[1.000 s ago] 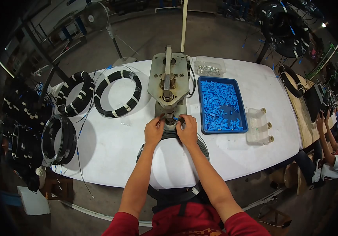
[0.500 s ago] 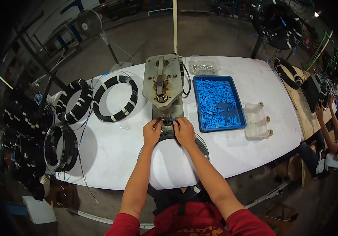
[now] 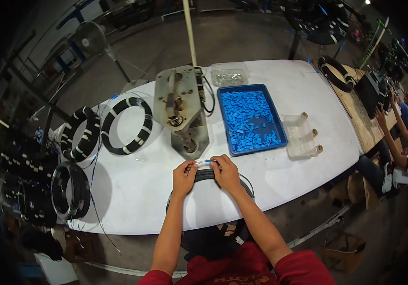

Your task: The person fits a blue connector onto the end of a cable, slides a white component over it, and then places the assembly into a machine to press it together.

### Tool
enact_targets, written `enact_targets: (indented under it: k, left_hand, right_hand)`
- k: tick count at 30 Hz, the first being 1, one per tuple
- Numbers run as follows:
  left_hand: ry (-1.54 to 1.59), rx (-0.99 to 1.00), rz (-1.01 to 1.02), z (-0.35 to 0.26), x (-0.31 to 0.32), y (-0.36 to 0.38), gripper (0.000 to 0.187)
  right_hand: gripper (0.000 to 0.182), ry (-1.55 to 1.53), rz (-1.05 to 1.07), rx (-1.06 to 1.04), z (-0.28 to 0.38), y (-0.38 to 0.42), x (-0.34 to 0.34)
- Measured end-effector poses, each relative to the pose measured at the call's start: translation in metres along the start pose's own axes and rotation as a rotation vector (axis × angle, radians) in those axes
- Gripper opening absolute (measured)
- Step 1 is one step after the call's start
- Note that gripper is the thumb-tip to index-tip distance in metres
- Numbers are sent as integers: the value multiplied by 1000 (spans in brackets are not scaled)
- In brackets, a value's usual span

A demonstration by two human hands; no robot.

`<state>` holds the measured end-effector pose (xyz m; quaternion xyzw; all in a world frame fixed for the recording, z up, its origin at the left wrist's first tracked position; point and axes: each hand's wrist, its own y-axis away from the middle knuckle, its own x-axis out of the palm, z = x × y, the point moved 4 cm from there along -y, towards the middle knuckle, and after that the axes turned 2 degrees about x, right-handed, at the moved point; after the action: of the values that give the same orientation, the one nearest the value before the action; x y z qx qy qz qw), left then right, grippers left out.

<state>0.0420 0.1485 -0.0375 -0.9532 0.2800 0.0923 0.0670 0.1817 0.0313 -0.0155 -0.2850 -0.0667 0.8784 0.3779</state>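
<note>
A white-topped table [image 3: 142, 204] spans the view, seen from above. At its right side, a wooden bench [image 3: 341, 109] adjoins it, where a co-worker in a white shirt [image 3: 407, 166] reaches both arms forward. A standing fan [image 3: 91, 38] is beyond the table's far left edge.

On the table, a metal press [image 3: 185, 92] stands in the middle, its lower end pointing towards the wearer. Left of it lies a wide ring of black cable [image 3: 111, 146] bound with pale tape; two more coils, a taped one [image 3: 91, 135] and a dark one [image 3: 84, 192], are farther left. Right of the press, a blue tray [image 3: 282, 127] holds many small blue pieces [image 3: 244, 111]. Beside it sits a clear tub [image 3: 296, 137] with three round ends along its right side, and behind it a clear box [image 3: 230, 76] of small shiny parts.

Closest to the wearer, a dark cable coil [image 3: 205, 175] lies between and under the two hands, just in front of the press. The left hand [image 3: 184, 178] pinches a thin pale tip [image 3: 199, 162], grip narrow. The right hand [image 3: 226, 175] pinches a small blue connector [image 3: 208, 160], fingertips close together. The connector is between the hands, above the coil's far edge.
</note>
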Motion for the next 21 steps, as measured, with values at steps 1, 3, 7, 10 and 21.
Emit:
enact_targets:
  k: [1, 3, 7, 10, 21]
  left_hand:
    - [-8, 27, 23, -2, 6, 3, 20]
    - [-8, 34, 79, -7, 20, 5, 20]
    - [-9, 65, 207, -19, 52, 1, 20]
    - [-25, 136, 294, -29, 78, -6, 20]
    - [37, 348, 336, -62, 150, -25, 25]
  right_hand:
    - [10, -16, -29, -3, -3, 4, -7]
    - [10, -32, -73, 24, -8, 11, -23]
    - [11, -37, -182, 76, -19, 19, -52]
    - [12, -27, -243, 141, -28, 22, -72]
    - [10, -103, -410, 369, -61, 21, -106]
